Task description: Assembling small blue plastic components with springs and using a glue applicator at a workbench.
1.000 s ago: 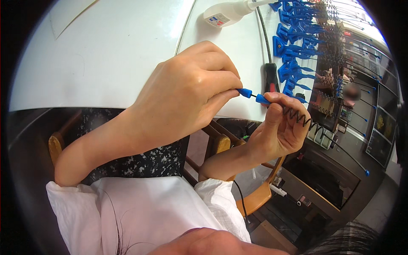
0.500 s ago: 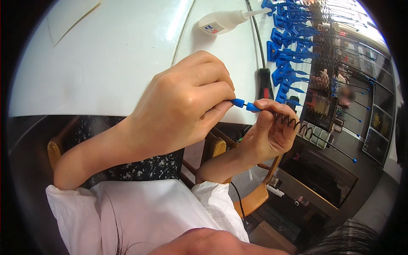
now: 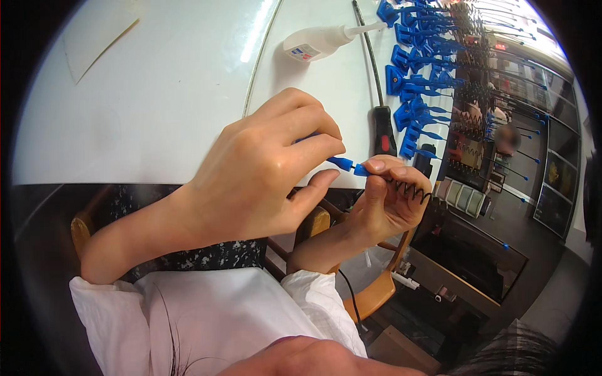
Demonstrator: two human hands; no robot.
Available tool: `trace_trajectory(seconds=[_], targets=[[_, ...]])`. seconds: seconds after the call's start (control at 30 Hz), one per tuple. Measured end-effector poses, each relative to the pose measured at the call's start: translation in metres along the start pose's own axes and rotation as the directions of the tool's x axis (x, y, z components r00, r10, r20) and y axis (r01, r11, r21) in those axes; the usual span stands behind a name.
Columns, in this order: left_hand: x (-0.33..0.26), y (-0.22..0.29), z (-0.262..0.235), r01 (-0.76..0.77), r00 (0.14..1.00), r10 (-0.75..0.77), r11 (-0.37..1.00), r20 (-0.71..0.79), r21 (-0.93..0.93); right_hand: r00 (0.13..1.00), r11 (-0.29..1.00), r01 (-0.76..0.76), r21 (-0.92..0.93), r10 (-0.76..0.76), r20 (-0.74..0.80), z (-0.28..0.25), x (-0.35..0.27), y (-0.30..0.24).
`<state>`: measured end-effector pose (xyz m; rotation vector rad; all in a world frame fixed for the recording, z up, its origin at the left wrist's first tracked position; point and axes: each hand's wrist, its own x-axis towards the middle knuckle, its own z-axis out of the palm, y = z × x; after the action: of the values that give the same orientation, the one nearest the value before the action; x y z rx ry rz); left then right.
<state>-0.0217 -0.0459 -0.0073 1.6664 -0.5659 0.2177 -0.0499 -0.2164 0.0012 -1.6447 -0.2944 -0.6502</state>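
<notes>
My right hand (image 3: 395, 197) pinches a spring-mounted rod between thumb and fingertips, beside a short blue sleeve (image 3: 360, 170). Its black coil spring (image 3: 409, 190) passes across that hand, and a thin rod runs on to a small blue ball tip (image 3: 505, 246). A short dark wire shows between the sleeve and a tapered blue plastic piece (image 3: 340, 163). My left hand (image 3: 269, 160) curves over this piece, its thumb and fingers apart. More blue shows between the left fingers; whether they touch it is hidden.
A white squeeze bottle (image 3: 316, 45) with a long nozzle lies on the white table (image 3: 157, 113). Beside it lies a screwdriver (image 3: 384, 128) with a black and red handle. Several similar blue assemblies (image 3: 414, 78) line the right edge, springs sticking out. Wooden chairs (image 3: 370, 297) stand below.
My left thumb has come away from the fingers, loosening the pinch on the blue piece. My right hand and the spring have shifted slightly left and down. The surroundings sit a little differently in view.
</notes>
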Motion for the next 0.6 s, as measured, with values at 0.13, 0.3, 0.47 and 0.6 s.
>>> trace_trajectory(seconds=[0.13, 0.3, 0.47, 0.6], targets=[[-0.0003, -0.0013, -0.0026, 0.033, 0.998, -0.032, 0.999, 0.063, -0.016, 1.000, 1.000, -0.006, 0.024, 0.006, 0.026, -0.0005, -0.0005, 0.0015], [0.0005, -0.0035, -0.0037, 0.000, 0.998, 0.001, 1.000, 0.060, -0.014, 0.999, 0.997, -0.038, 0.072, 0.036, 0.028, 0.0000, -0.0014, 0.0003], [0.0014, -0.0013, -0.0041, -0.006, 0.999, 0.006, 1.000, 0.050, -0.010, 0.999, 0.995, -0.038, 0.094, 0.037, 0.012, 0.0006, -0.0033, -0.0003], [0.0014, 0.0003, -0.0037, -0.017, 0.999, 0.017, 1.000, 0.040, -0.012, 1.000, 0.995, -0.001, 0.101, 0.000, 0.015, 0.0004, -0.0043, 0.0006]])
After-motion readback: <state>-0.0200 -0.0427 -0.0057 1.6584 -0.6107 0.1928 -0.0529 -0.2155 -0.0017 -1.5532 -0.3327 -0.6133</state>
